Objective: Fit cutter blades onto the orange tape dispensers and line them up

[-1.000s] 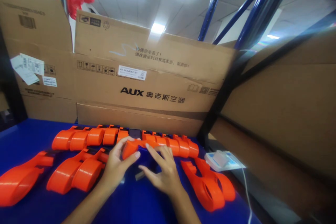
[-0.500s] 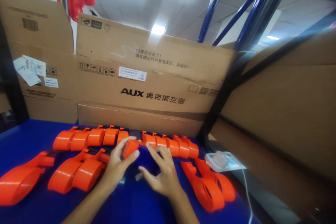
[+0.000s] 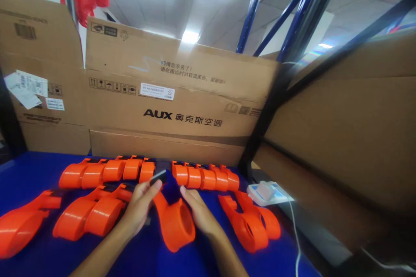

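Note:
An orange plastic tape-dispenser-like part lies between my hands on the blue table, its round opening facing me. My left hand pinches a small dark piece at the part's far end, fingers closed. My right hand rests against the part's right side, fingers pressed along it. Behind my hands runs a row of several similar orange parts.
More orange parts lie at left and far left, and a pair at right. A white device with a cable sits by the table's right edge. Big AUX cardboard boxes wall the back; blue racking rises behind.
The orange part was held up at the back row with both hands; now it lies turned, round end towards me, and my hands have drawn nearer. The view shifted slightly right.

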The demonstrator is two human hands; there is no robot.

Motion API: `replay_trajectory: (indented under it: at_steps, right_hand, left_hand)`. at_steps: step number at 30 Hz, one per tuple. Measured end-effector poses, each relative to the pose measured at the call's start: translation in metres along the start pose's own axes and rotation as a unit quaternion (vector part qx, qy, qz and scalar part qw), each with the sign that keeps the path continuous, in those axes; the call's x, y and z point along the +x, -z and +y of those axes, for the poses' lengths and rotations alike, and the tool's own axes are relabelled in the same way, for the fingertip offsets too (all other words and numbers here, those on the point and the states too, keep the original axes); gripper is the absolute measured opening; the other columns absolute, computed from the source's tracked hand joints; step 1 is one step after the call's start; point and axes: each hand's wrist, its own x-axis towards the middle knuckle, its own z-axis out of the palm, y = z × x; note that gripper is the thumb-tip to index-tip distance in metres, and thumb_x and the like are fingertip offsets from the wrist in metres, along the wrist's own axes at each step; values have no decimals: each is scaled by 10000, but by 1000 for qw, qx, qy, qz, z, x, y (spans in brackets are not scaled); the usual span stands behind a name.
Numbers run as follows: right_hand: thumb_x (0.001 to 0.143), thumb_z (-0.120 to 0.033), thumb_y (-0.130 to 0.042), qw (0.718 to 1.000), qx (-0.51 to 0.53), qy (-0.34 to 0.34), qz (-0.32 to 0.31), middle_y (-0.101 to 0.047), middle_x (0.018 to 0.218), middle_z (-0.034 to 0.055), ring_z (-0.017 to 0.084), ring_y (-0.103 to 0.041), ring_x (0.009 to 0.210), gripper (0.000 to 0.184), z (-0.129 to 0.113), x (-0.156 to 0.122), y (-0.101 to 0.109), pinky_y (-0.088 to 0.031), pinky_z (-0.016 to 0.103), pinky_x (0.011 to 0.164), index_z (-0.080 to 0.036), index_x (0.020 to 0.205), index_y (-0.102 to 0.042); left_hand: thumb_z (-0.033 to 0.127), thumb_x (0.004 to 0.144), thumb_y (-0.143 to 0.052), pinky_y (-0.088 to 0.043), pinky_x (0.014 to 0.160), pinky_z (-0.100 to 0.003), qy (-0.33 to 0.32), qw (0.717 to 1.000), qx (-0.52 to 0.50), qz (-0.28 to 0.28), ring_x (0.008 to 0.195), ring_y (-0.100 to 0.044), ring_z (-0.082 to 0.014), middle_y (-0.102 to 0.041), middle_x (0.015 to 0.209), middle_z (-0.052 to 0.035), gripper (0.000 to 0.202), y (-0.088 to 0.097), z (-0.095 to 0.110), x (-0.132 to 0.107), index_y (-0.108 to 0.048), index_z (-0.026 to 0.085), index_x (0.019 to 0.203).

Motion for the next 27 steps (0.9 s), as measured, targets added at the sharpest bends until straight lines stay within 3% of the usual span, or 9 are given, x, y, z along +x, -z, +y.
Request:
replay_trajectory:
  at_steps: [3,6,9,12,15,19,23,27]
  right_hand:
    - [929,-632,-513,990,-60,123,17,-692,1151,95,278,-625,1114,530,-1,0,1,-482,402,980,-200,1206,-646]
    - [877,-665,-551,955,-160,251,0,-611,1299,134,298,-586,1201,626,-6,-2,5,-463,436,1031,-213,1309,-566]
    - [770,-673,-681,908,-270,319,-16,-564,1365,164,326,-567,1246,741,-9,-8,7,-466,454,1051,-201,1325,-546]
    - [764,-593,-745,872,-338,354,11,-633,1284,164,317,-621,1184,721,-7,-17,4,-500,453,1027,-196,1323,-521]
    - [825,-539,-713,843,-393,366,45,-675,1232,171,322,-644,1164,689,-3,-31,-2,-531,464,1000,-177,1363,-477]
    - [868,-557,-660,817,-477,319,54,-629,1338,199,346,-616,1227,799,-2,-55,-6,-570,459,964,-148,1489,-366]
    - [935,-480,-590,805,-513,291,61,-661,1309,165,317,-681,1131,691,-7,-70,7,-613,410,875,-178,1512,-360]
    - [976,-346,-518,818,-497,245,154,-677,1289,150,286,-687,1130,542,-24,-81,35,-587,384,920,-156,1471,-409]
  left_hand:
    - [459,665,-864,-550,603,-278,-17,997,-11,68,641,-723,-211,-776,733,-65,401,-1,0,8,-737,123,842]
    - [471,677,-852,-564,615,-279,-19,994,-38,105,647,-727,-207,-782,752,-72,451,-1,3,12,-738,113,927]
    - [477,706,-830,-557,573,-263,-18,991,-52,123,586,-704,-185,-765,694,-49,458,1,5,14,-732,113,967]
    - [480,729,-815,-551,542,-256,4,991,-38,131,524,-674,-165,-761,679,-48,426,4,4,15,-729,121,942]
    - [493,733,-813,-574,586,-275,39,993,-17,114,545,-678,-169,-771,723,-74,404,6,1,15,-721,132,888]
    - [544,753,-780,-577,580,-280,72,995,20,63,462,-588,-126,-688,604,-13,417,7,-4,11,-695,146,846]
    - [560,784,-745,-570,556,-255,112,992,49,-11,505,-592,-116,-632,625,1,419,3,-4,0,-651,152,792]
    - [508,830,-723,-596,590,-305,160,978,90,-101,589,-654,-145,-665,796,-23,417,1,-1,-7,-652,185,1083]
